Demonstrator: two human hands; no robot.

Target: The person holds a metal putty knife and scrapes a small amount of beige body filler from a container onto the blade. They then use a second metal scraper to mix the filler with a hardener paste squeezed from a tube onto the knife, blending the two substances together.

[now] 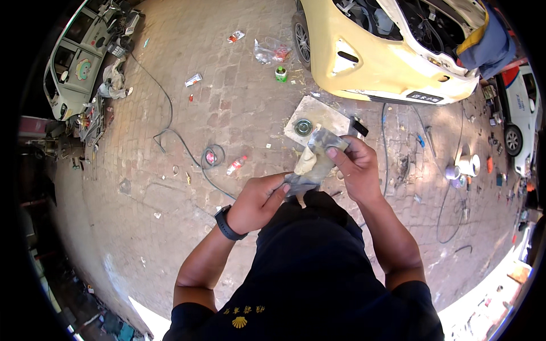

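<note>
Being held over the brick floor (244, 108), a greyish sheet (326, 161) is pinched at its lower end by the left hand (257, 202), at its upper end by the right hand (359, 169).

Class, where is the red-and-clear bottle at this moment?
In the head view, the bottle lies on the paved floor, left of centre, just right of the looped dark hose and beyond the person's left hand.

sheet (323, 166): partly hidden by right hand (360, 169) | yellow car (392, 63): cropped above
</note>
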